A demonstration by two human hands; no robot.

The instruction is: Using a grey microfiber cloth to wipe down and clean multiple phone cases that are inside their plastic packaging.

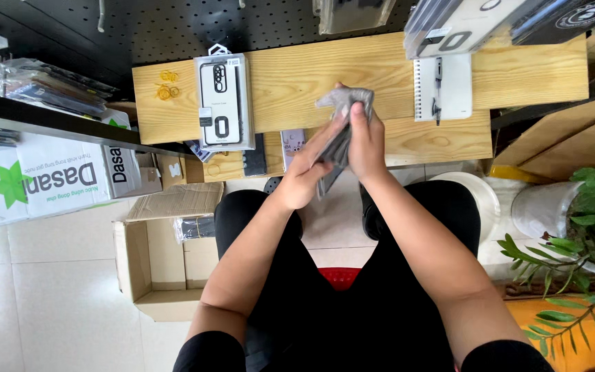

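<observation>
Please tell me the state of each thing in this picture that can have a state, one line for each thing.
left hand: closed on the dark flat item, supporting its lower part.
right hand: gripping the grey cloth, pressed on the item.
grey cloth: crumpled, bunched at the fingertips.
dark flat item: held above the lap, tilted.
packaged phone case: sealed, lying flat on the wooden table.
spiral notebook: closed, pen on top.
cardboard box: open, on the floor.

Both bare forearms reach far from the seated lap and meet at centre, the left hand point(306, 173) with fingers extended upward, the right hand point(366, 141) curled in a closed grip beside it.
</observation>
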